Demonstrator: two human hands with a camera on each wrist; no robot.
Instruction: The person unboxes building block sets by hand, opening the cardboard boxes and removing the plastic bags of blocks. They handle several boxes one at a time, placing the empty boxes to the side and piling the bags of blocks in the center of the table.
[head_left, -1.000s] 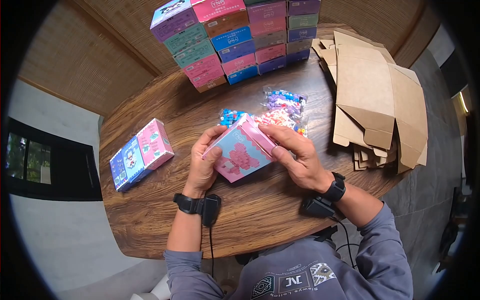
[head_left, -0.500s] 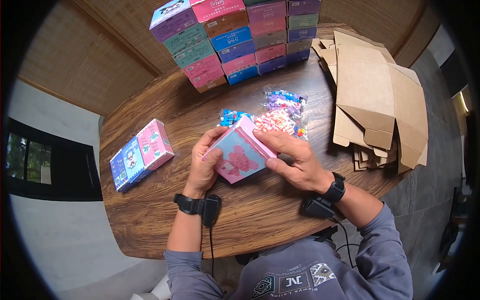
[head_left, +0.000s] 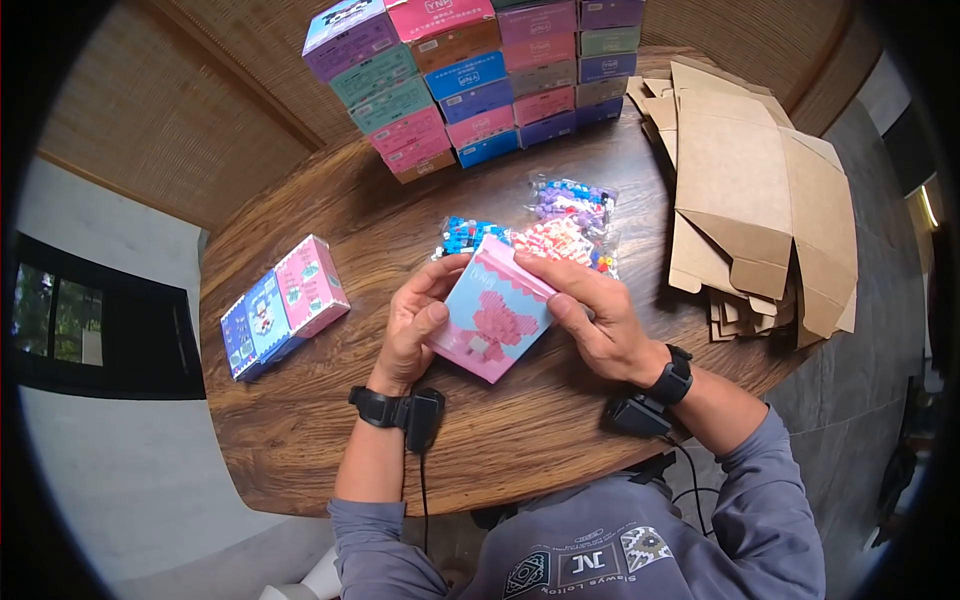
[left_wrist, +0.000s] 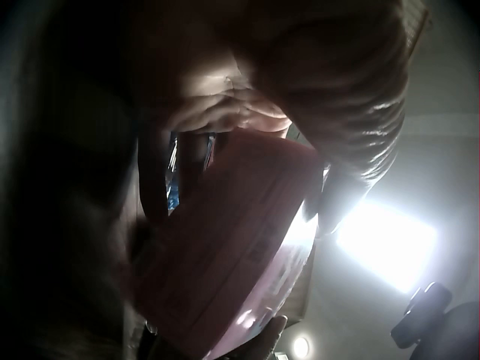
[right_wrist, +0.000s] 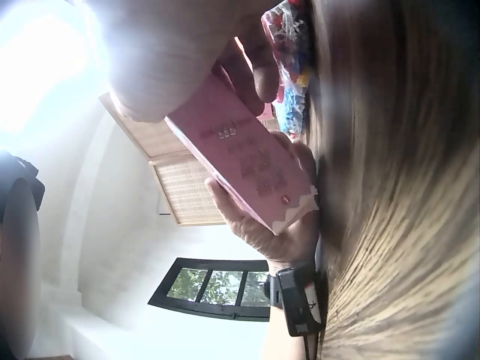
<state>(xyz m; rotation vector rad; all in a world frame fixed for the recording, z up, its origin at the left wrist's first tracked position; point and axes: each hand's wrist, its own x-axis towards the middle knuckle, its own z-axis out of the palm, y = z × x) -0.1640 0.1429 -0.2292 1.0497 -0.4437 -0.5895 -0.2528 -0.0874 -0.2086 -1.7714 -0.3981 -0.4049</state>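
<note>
Over the table's middle both hands hold a small pink and light-blue box with a pink brick-built figure printed on its front. My left hand grips its left side, thumb on the front edge and fingers behind. My right hand holds the upper right edge, with the thumb on that side and fingers along the top. A plain pink side of the box with printed text shows in the right wrist view. Just beyond the box lie clear bags of small bricks, blue, white, orange and purple.
Two joined-looking boxes, blue and pink, lie at the left. A tall stack of coloured boxes stands at the back. Flattened brown cardboard boxes are piled at the right of the wooden table.
The box has turned in the hands: its front now faces up more and its lower end has swung to the right. The left thumb has shifted slightly along its edge.
</note>
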